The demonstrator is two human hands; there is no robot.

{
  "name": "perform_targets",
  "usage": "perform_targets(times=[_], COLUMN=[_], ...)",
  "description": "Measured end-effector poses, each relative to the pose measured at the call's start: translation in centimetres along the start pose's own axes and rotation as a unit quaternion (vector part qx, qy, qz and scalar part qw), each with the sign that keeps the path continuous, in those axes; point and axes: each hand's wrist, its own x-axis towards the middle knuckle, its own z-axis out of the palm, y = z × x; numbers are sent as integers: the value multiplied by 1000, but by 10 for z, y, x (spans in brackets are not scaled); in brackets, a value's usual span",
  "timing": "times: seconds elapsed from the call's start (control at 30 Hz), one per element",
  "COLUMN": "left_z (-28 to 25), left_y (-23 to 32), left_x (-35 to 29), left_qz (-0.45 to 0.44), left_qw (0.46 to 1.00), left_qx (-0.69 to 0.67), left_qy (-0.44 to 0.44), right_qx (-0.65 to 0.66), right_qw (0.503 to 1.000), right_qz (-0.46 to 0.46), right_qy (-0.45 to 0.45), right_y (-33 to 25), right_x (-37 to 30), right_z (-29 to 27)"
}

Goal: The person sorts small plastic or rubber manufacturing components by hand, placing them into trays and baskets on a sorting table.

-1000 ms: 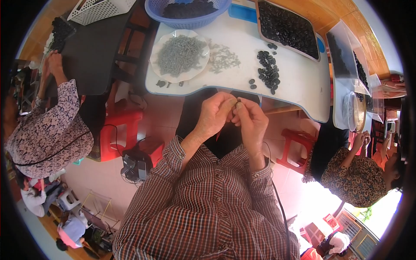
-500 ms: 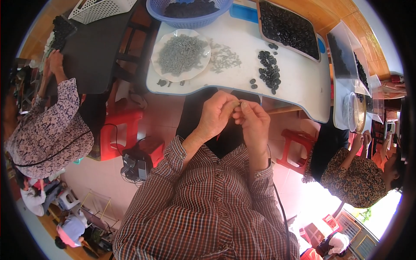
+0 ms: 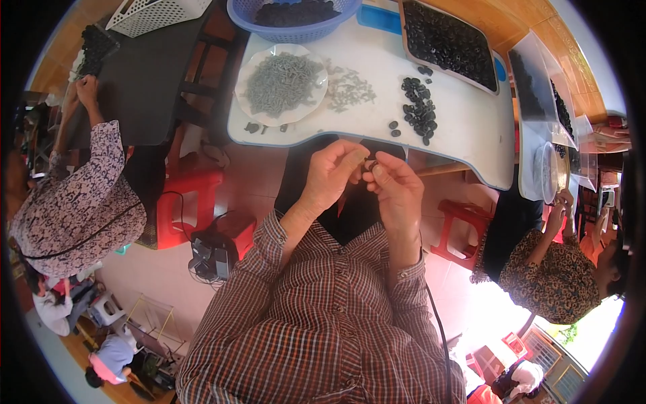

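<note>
In front of the table's near edge, above my lap, my left hand (image 3: 334,174) and my right hand (image 3: 397,190) are held close together. A small dark piece (image 3: 369,165) sits in the fingertips of my right hand. My left thumb and forefinger are pinched right beside it; what they hold, if anything, is too small to make out. On the white table (image 3: 336,124), small black rounded pieces (image 3: 418,111) form a loose pile to the right. A white plate (image 3: 243,104) is heaped with small grey-green slender pieces (image 3: 279,84), with more scattered beside it.
Behind the plate stands a blue basket (image 3: 293,31) of dark pieces. A tray (image 3: 452,69) full of black pieces is at the back right. Red stools (image 3: 461,229) stand either side of me. People work at a dark table (image 3: 145,87) on the left and on the right.
My hands have drawn slightly apart at the fingertips, so the dark piece in my right fingers shows more clearly. Things on the table look unchanged.
</note>
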Motion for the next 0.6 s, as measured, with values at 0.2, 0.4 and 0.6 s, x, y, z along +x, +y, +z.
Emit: perform_targets(times=[0.2,0.4,0.6], left_z=[-2,-1,1], left_y=[0,1,2], left_x=[-1,-2,-2], left_qz=[-49,-68,-64], left_qw=[996,993,994], left_qx=[-71,-92,-78], left_qy=[-14,-31,-33], right_qx=[-25,-36,-53], right_qw=[998,996,994], right_qz=[-49,-73,-86], right_qy=[21,40,46], right_y=[-2,-3,-3], right_x=[-3,-5,-5], right_z=[4,6,8])
